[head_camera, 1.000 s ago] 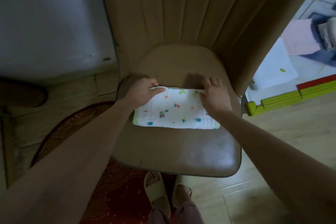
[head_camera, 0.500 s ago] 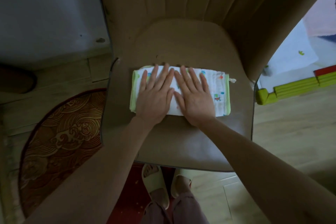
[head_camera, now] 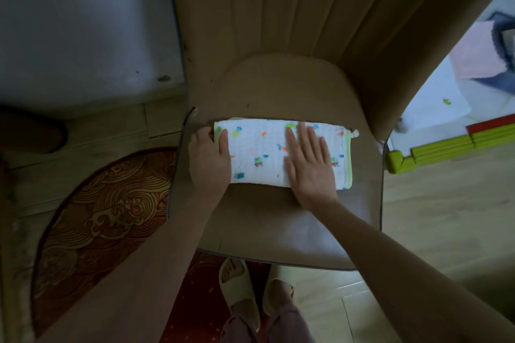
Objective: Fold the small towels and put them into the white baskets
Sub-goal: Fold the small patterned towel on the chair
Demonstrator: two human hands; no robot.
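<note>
folded towel on tan chair seat, left grip pinching its end, right grip flat

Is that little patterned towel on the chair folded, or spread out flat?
Folded: the towel lies as a narrow strip, layered edges showing at its right end.

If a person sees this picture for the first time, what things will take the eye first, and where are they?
First comes the white towel with colourful prints and a green edge, folded into a strip on the tan chair seat. The left hand grips its left end, and the right hand lies flat on its right half. At lower left, a red patterned rug covers the wooden floor.
</note>
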